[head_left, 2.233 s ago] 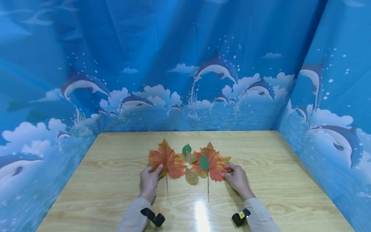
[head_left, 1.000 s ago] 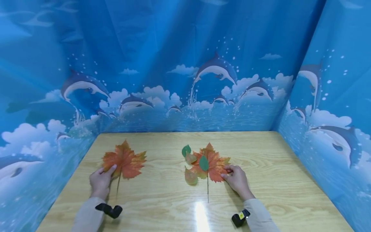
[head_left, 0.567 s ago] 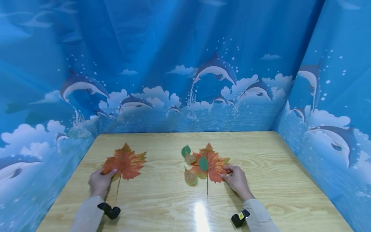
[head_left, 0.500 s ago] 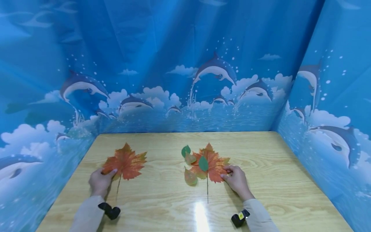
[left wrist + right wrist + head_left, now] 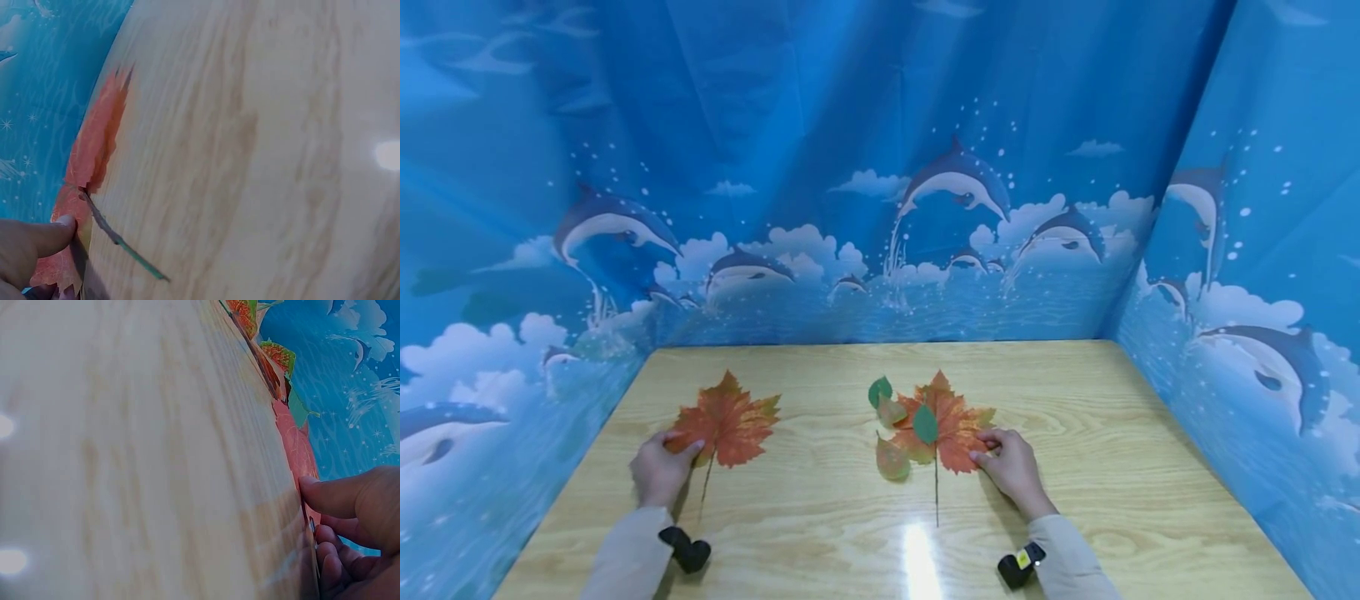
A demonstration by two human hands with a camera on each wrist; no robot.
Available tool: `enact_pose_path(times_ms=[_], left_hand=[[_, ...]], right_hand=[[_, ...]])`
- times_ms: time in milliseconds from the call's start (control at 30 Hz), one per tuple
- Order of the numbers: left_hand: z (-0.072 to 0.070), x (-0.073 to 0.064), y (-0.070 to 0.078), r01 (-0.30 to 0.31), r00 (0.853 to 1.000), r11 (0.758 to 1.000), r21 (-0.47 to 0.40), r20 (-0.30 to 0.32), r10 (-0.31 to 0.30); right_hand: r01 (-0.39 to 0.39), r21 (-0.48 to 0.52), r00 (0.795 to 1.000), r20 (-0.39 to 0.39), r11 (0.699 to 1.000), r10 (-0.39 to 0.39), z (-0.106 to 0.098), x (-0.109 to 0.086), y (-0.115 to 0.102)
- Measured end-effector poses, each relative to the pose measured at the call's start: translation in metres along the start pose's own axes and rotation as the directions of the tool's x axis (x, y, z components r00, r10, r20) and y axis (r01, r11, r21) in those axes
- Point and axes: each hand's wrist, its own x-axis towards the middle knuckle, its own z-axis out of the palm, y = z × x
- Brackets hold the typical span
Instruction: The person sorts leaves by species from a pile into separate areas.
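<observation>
On the left of the table, my left hand pinches the lower left edge of an orange-red maple leaf with a thin stem. In the left wrist view the thumb presses on this leaf and the stem sticks out over the table. My right hand pinches the right edge of a second maple leaf, near the middle. A small green leaf lies on top of that one. The right wrist view shows thumb and fingers at the leaf's edge.
Beside the right maple leaf lie another green leaf and two yellowish-brown leaves, one higher and one lower. The wooden table is bordered by a blue dolphin-print curtain. A bright glare spot shows near the front.
My left hand has carried its maple leaf from the middle to the left, away from the other leaves, and then stayed there. The right hand has kept its place on the other leaf.
</observation>
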Motion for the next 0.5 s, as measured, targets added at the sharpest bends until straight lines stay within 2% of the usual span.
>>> enact_pose_path(times_ms=[267,500], left_hand=[[0.0031,0.0016,-0.0045,-0.023,1.0,1.0,0.003,-0.014,0.023],[0.0001,0.0011,-0.0038,-0.038,0.999,0.999,-0.006,0.011,0.038]], right_hand=[[0.018,0.01,1.0,-0.017,1.0,-0.018,0.0021,0.0007,0.0022],[0.012,0.012,1.0,-0.015,1.0,-0.011,0.0015,0.0004,0.0021]])
